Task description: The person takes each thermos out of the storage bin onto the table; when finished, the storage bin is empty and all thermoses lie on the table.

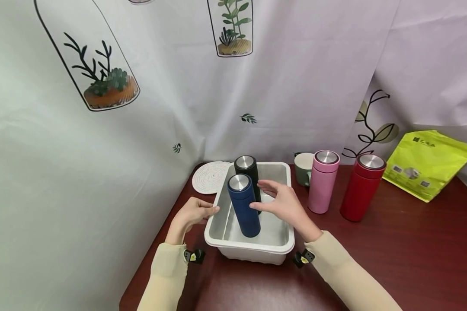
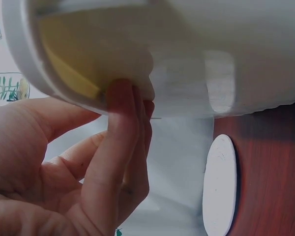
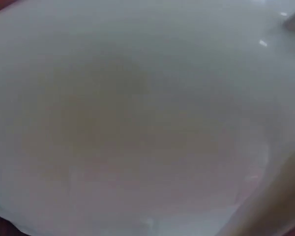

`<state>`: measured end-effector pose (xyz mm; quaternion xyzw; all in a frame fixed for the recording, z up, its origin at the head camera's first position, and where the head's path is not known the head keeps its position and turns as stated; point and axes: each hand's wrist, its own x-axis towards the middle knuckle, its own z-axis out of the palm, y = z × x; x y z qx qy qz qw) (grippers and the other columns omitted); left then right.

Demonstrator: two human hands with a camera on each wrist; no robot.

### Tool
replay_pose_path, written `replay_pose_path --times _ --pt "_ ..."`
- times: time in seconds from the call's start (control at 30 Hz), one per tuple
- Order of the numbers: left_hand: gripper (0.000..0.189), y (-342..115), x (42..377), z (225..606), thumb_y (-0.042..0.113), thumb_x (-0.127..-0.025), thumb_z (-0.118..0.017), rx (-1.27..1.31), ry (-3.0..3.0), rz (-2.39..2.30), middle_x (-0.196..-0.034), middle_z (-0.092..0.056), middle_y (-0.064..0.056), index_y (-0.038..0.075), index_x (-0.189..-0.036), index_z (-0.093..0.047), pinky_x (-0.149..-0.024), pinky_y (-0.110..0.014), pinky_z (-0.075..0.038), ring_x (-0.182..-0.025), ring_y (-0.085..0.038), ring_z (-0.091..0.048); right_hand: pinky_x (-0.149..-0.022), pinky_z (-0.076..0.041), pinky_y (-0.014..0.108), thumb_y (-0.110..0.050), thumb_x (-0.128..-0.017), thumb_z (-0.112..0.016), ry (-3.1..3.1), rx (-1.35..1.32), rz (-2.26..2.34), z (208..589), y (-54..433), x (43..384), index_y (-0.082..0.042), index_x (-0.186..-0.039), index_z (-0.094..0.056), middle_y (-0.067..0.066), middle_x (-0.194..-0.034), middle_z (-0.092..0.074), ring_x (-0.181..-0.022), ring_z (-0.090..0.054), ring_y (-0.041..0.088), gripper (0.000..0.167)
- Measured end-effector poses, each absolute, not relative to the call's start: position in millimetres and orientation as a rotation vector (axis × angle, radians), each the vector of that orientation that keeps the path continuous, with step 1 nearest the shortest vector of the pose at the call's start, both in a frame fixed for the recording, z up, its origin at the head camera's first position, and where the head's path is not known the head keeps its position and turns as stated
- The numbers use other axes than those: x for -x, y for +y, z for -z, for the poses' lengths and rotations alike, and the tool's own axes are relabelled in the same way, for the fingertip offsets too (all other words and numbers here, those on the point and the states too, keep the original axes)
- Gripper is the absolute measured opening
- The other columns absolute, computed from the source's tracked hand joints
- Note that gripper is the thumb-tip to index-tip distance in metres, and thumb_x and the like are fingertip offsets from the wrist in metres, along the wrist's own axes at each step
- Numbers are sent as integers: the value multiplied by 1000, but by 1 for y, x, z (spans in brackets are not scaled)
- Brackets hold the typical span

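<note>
A white plastic basin (image 1: 253, 247) sits on the dark red table. Two thermos bottles with silver-topped lids stand inside it: a blue one (image 1: 246, 211) in front, leaning slightly, and a black one (image 1: 253, 172) behind, partly hidden. My left hand (image 1: 194, 212) pinches the basin's left rim, thumb on top; in the left wrist view the left hand's fingers (image 2: 110, 162) curl under the rim against the outer wall. Just right of the blue thermos, my right hand (image 1: 282, 203) has its thumb and fingers spread apart. The right wrist view shows mostly the blurred basin wall (image 3: 137, 123).
Right of the basin stand a green-and-white mug (image 1: 302, 170), a pink thermos (image 1: 324, 185) and a red thermos (image 1: 361, 192). A yellow-green bag (image 1: 426, 162) leans at the back right. A round white mat (image 1: 208, 178) lies behind the basin's left side. Printed cloth (image 1: 171, 86) hangs behind.
</note>
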<state>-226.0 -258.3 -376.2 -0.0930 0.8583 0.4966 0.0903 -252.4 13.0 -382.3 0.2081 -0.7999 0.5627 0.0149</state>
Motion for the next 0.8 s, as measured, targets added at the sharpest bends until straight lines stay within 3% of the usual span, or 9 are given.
replay_pose_path --times 0.5,0.8 --pt "31 -255 225 376 14 -90 -71 286 2565 -1454 -106 -71 -22 -9 -109 -70 -79 -45 -60 -87 -25 -70 -90 -57 40 -38 -66 -91 -2658 -683 -1518 383 -8 260 1 -135 -55 17 -128 -64 -112 -66 29 87" --pt "31 -258 223 374 12 -90 -70 272 2561 -1473 -106 -71 -23 -11 -110 -69 -80 -45 -60 -86 -24 -70 -85 -58 36 -40 -67 -89 -2706 -775 -1435 384 -15 266 -3 -125 -63 8 -109 -73 -99 -70 20 74"
